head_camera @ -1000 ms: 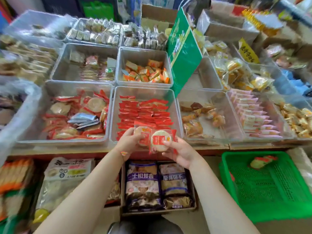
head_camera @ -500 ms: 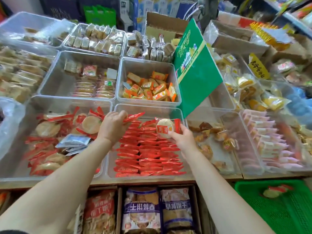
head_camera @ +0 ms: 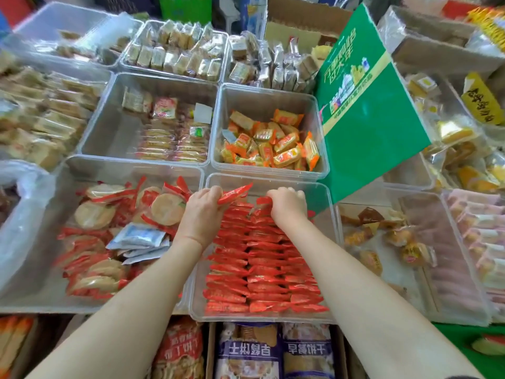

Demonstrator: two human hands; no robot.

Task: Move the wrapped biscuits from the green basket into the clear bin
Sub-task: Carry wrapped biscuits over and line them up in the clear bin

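**Wrapped biscuits: both hands at far end of clear bin**

Wrapped biscuits [head_camera: 262,272] fill the clear bin [head_camera: 326,192] in tight rows on edge, red wrappers up. Both your hands are over the far end of those rows.

Your left hand [head_camera: 202,212] is curled round one red-wrapped biscuit [head_camera: 235,193]; only its top edge sticks out past the knuckles, angled toward the bin's far wall. Your right hand [head_camera: 288,206] is knuckles-up, fingers curled down onto a packet [head_camera: 263,200] at the row tops. A bit of red wrapper shows at the fingertips, but they are hidden, so you can't tell from this view whether it's pinched or just pressed.

Green basket [head_camera: 475,351] is cut off at the lower right corner. One packet [head_camera: 489,346] in it, blurred and partly out of frame.

Green sign [head_camera: 366,116] leans over the bin's far right corner and hides that part. Neighbouring bin [head_camera: 90,236] on the left holds loose round biscuits in similar red wrap.
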